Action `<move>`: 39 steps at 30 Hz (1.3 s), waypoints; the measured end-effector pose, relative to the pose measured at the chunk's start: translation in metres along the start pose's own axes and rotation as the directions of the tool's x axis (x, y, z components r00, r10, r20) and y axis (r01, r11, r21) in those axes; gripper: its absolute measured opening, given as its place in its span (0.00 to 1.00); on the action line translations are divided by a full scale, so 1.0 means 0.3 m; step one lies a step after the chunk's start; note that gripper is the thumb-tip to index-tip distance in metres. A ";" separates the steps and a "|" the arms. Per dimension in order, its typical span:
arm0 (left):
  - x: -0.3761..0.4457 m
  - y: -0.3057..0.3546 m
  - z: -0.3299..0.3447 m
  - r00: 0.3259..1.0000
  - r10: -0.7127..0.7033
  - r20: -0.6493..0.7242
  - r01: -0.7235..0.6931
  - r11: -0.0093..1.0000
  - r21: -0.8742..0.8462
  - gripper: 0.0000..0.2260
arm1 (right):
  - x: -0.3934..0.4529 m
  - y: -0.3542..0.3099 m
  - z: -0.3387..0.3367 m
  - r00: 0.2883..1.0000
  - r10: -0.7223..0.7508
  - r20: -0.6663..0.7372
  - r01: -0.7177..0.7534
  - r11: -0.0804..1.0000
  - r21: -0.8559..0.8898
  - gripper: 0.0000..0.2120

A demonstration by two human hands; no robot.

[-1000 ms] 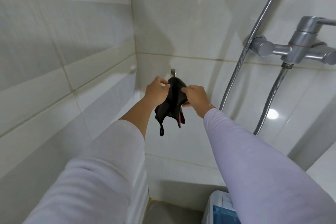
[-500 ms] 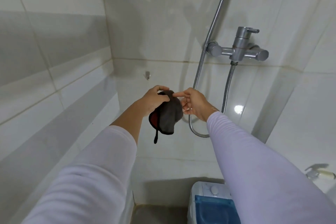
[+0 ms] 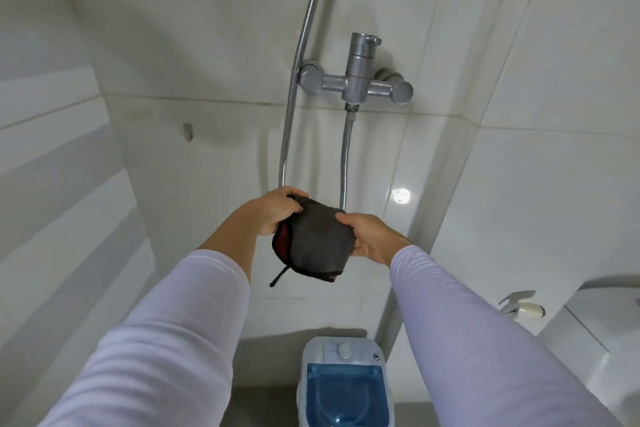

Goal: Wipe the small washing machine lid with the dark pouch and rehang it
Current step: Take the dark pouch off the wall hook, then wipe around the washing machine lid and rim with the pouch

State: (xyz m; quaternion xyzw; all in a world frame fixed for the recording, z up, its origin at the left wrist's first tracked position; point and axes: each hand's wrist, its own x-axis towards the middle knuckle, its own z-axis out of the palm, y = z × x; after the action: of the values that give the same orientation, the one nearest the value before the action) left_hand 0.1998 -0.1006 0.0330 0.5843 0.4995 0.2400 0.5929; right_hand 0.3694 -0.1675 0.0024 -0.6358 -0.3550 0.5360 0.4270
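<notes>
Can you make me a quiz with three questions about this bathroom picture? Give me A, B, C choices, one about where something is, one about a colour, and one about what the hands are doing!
1. Where is the little washing machine?
A. On the floor, below the hands
B. Hanging on the wall hook
C. On top of the tap

2. What colour is the washing machine's lid?
A. Red
B. See-through blue
C. Yellow

3. What is happening with the dark pouch?
A. It hangs on the hook
B. It lies on the lid
C. Both hands hold it in the air

Answers:
1. A, it stands at the bottom of the picture, under the arms.
2. B, the lid is clear blue in a white body.
3. C, the left hand and right hand grip its two sides; the hook is bare.
</notes>
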 end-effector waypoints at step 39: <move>0.811 -1.224 0.775 0.965 0.243 -0.098 -0.191 0.909 0.370 0.28 | 0.772 1.315 -0.334 0.936 -0.126 -0.328 0.136 0.991 0.008 0.13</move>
State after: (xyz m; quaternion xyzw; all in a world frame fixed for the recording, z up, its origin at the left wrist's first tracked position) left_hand 0.3869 -0.0689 -0.4276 0.7156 0.5074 0.2508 0.4094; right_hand 0.5057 -0.1245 -0.4436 -0.6843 -0.3125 0.3989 0.5243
